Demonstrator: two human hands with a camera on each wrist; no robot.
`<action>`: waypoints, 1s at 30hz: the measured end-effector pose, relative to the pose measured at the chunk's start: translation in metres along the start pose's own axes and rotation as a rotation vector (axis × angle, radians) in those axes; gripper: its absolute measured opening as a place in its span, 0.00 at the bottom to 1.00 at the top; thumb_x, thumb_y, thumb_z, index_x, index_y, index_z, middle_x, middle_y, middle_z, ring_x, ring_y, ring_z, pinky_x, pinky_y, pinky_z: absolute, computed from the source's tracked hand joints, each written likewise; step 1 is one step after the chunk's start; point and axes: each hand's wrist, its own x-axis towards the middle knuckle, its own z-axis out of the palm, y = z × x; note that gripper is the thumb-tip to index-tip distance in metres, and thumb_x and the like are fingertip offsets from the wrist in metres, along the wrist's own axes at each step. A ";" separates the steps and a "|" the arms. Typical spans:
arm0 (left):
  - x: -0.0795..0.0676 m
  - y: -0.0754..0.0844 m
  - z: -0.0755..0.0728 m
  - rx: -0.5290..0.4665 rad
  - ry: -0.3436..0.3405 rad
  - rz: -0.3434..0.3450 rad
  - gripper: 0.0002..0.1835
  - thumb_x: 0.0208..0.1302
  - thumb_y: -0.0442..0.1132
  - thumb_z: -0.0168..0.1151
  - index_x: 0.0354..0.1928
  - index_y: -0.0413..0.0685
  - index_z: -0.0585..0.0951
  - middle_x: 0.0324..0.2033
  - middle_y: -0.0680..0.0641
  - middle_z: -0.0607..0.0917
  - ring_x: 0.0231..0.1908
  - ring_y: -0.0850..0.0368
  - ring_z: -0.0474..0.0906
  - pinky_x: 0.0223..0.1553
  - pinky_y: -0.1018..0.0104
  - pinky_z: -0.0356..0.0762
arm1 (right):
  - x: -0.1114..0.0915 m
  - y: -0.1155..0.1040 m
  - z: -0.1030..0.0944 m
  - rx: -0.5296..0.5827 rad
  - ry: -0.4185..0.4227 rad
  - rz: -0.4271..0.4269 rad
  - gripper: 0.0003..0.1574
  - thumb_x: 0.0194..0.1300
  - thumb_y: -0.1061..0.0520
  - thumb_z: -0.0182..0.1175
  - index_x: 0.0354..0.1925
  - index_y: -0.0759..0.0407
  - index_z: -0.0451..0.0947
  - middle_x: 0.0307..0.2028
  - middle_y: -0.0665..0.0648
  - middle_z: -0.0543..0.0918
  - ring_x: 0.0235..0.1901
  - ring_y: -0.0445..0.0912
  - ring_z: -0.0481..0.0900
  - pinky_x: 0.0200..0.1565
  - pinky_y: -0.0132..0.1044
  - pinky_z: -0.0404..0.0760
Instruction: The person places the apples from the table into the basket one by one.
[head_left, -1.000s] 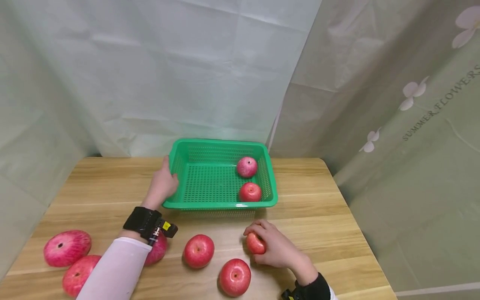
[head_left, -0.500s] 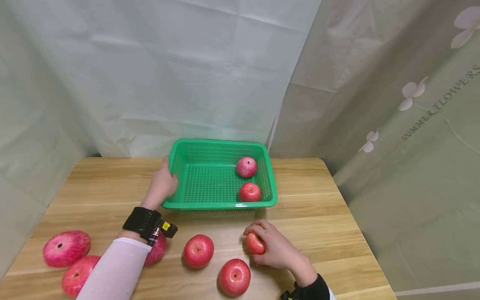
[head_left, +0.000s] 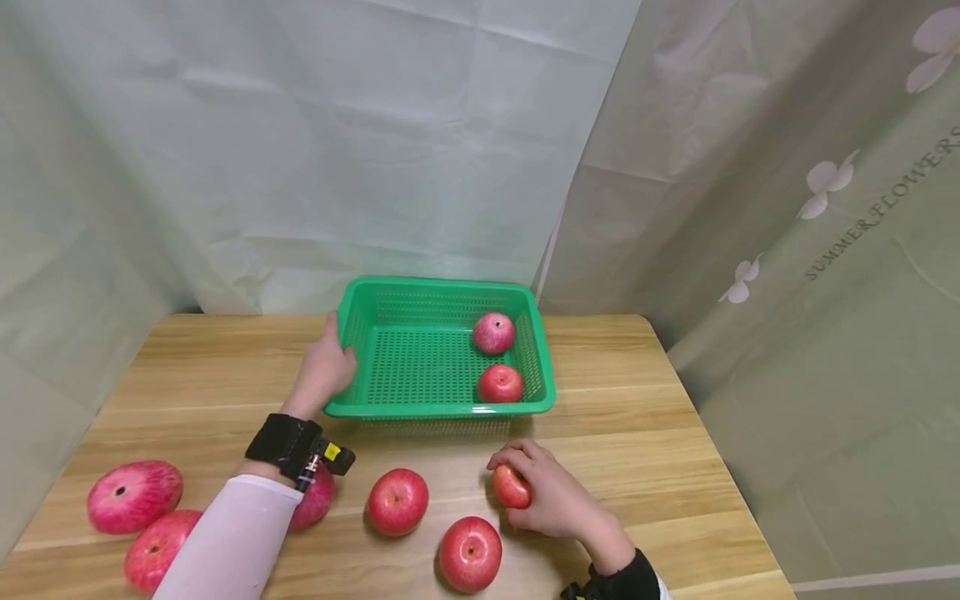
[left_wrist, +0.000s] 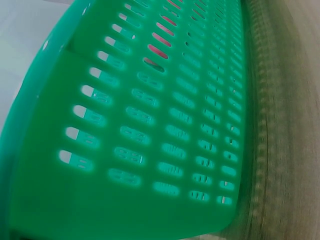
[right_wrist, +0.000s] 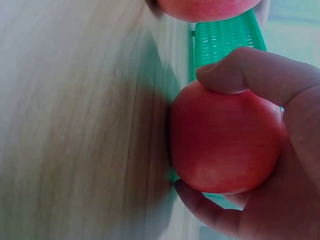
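Note:
My left hand (head_left: 324, 367) grips the left rim of a green plastic basket (head_left: 427, 410), thumb over the edge. Its other fingers are hidden behind the rim. Only the slotted basket wall (left_wrist: 65, 195) fills the left wrist view. Two red apples sit inside at the right, one (head_left: 493, 333) behind the other (head_left: 500, 384). In front of the basket, my right hand (head_left: 555, 493) holds a red apple (head_left: 511, 487) at the tabletop. From the right wrist view, thumb and fingers curl round opposite sides of that apple (right_wrist: 225, 137).
Two apples lie near the middle front, one (head_left: 397, 502) left of the other (head_left: 470, 554). Further left are a streaked apple (head_left: 135, 497) and another (head_left: 159, 552) partly behind my sleeve. My left wrist half covers one more apple (head_left: 315, 500). Curtains stand behind the wooden table (head_left: 622, 367).

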 end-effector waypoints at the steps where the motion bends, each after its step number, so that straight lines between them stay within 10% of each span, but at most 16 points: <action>1: 0.000 0.000 0.000 -0.003 0.000 -0.002 0.42 0.83 0.35 0.43 0.85 0.38 0.30 0.64 0.14 0.70 0.42 0.34 0.82 0.34 0.51 0.81 | 0.000 0.000 0.000 -0.001 0.002 -0.001 0.40 0.50 0.59 0.79 0.61 0.40 0.80 0.61 0.46 0.73 0.59 0.48 0.72 0.55 0.45 0.80; 30: 0.000 0.000 0.000 0.001 0.011 0.004 0.42 0.83 0.35 0.42 0.85 0.37 0.30 0.63 0.13 0.70 0.40 0.35 0.81 0.31 0.53 0.80 | 0.000 0.001 0.004 -0.014 0.041 -0.023 0.41 0.48 0.58 0.81 0.61 0.42 0.81 0.62 0.46 0.73 0.59 0.47 0.73 0.55 0.46 0.80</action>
